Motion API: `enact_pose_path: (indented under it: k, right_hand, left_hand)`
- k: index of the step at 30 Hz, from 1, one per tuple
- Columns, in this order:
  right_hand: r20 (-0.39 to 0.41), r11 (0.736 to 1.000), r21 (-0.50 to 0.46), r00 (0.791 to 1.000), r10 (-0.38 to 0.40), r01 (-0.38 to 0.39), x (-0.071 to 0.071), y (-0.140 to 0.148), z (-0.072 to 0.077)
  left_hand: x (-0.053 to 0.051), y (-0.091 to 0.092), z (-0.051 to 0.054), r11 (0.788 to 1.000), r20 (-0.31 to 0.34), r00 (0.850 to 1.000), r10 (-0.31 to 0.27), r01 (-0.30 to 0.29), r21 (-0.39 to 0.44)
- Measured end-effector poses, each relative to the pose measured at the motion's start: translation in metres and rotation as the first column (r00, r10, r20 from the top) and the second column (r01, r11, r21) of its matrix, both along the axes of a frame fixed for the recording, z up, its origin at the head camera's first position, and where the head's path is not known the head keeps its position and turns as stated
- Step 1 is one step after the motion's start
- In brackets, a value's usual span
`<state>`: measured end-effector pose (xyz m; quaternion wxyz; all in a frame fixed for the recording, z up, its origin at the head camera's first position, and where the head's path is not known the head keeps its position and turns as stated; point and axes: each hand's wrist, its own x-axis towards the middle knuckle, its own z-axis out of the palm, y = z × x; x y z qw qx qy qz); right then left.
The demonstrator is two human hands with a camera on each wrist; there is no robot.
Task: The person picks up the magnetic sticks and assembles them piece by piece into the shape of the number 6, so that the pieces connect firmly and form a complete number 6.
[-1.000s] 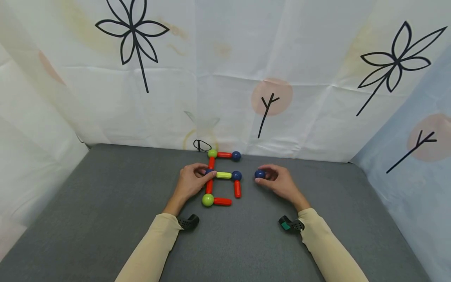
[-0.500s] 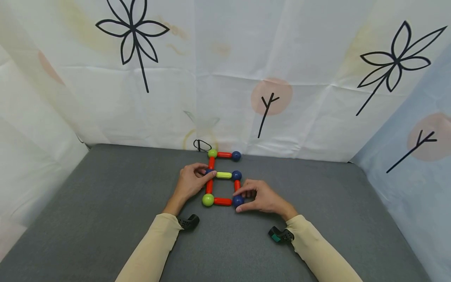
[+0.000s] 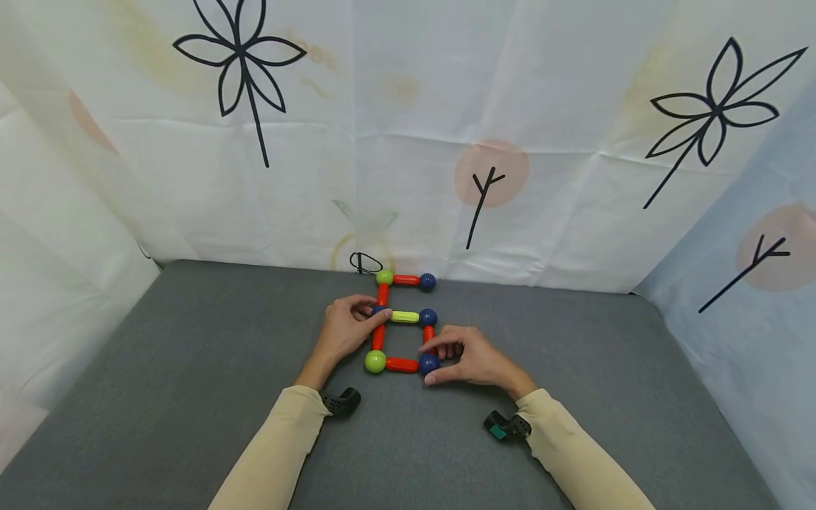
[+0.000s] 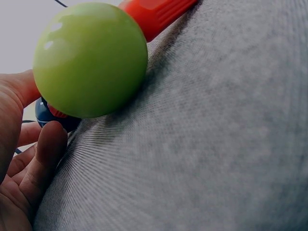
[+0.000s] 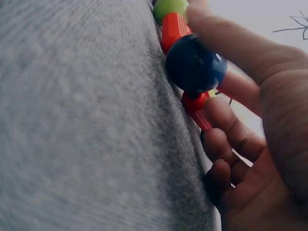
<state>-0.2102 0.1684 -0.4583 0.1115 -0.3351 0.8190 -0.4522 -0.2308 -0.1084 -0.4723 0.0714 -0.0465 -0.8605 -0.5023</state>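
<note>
A figure of balls and rods lies flat on the grey table. My left hand (image 3: 346, 327) pinches the blue ball (image 3: 379, 310) at the middle of its left side. At the near right corner, my right hand (image 3: 474, 360) grips another blue ball (image 3: 429, 364) between thumb and fingers. That ball touches the ends of a red rod (image 3: 402, 365) and an upright red rod (image 3: 429, 338). A yellow-green rod (image 3: 404, 316) links the left-hand ball to a blue ball (image 3: 428, 317) at right. A green ball (image 4: 91, 60) looms large in the left wrist view.
At the far end of the figure, a green ball (image 3: 384, 278), a red rod (image 3: 406, 280) and a blue ball (image 3: 427, 282) lie close to the patterned cloth wall (image 3: 408, 177). The grey table (image 3: 574, 340) extends around both arms.
My right hand has brought its blue ball left and nearer, onto the gap between the two red rods. In the last half second the near row shifted slightly left. My left hand stays put.
</note>
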Motion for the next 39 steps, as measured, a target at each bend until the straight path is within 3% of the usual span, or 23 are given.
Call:
enact_pose_path:
  k: [5, 9, 13, 17, 21, 24, 26, 30, 32, 36, 39]
  right_hand:
    - [0.002, 0.984, -0.138, 0.993, -0.115, 0.114, -0.005, 0.004, -0.004]
    - [-0.001, 0.938, -0.218, 0.961, -0.278, 0.271, -0.010, 0.004, -0.007]
    - [0.016, 0.900, -0.179, 0.916, -0.400, 0.397, -0.016, 0.000, -0.005]
    - [0.026, 0.896, -0.088, 0.900, -0.434, 0.435, -0.023, -0.007, 0.000]
    - [0.043, 0.908, -0.049, 0.909, -0.415, 0.417, -0.030, -0.012, 0.000]
    - [0.042, 0.920, -0.038, 0.921, -0.388, 0.389, -0.033, -0.013, -0.002]
    - [0.024, 0.931, -0.032, 0.931, -0.363, 0.364, -0.035, -0.013, -0.004]
    - [-0.027, 0.942, -0.016, 0.942, -0.335, 0.334, -0.036, -0.013, -0.008]
    - [-0.042, 0.942, -0.013, 0.941, -0.336, 0.335, -0.036, -0.014, -0.009]
    - [-0.051, 0.939, -0.016, 0.937, -0.345, 0.344, -0.034, -0.013, -0.009]
    - [-0.055, 0.939, -0.023, 0.938, -0.343, 0.343, -0.034, -0.013, -0.010]
  left_hand:
    - [-0.001, 0.000, -0.001, 1.000, 0.001, 1.000, -0.001, 0.001, 0.003]
    - [-0.001, 0.000, -0.001, 1.000, 0.006, 1.000, -0.002, 0.002, 0.006]
    - [-0.001, -0.003, 0.003, 0.999, 0.053, 0.998, -0.033, 0.032, 0.019]
    - [-0.001, -0.012, 0.015, 0.995, 0.175, 0.980, -0.097, 0.097, 0.012]
    - [0.001, -0.023, 0.030, 0.978, 0.286, 0.941, -0.182, 0.202, -0.044]
    - [0.001, -0.031, 0.035, 0.955, 0.334, 0.903, -0.269, 0.296, -0.032]
    - [0.001, -0.035, 0.036, 0.941, 0.351, 0.881, -0.318, 0.340, -0.001]
    - [0.001, -0.042, 0.033, 0.912, 0.345, 0.850, -0.398, 0.407, 0.050]
    - [0.000, -0.044, 0.032, 0.886, 0.337, 0.825, -0.453, 0.459, 0.068]
    - [0.000, -0.047, 0.031, 0.804, 0.312, 0.752, -0.581, 0.589, 0.077]
    - [-0.001, -0.048, 0.030, 0.755, 0.298, 0.706, -0.643, 0.649, 0.092]
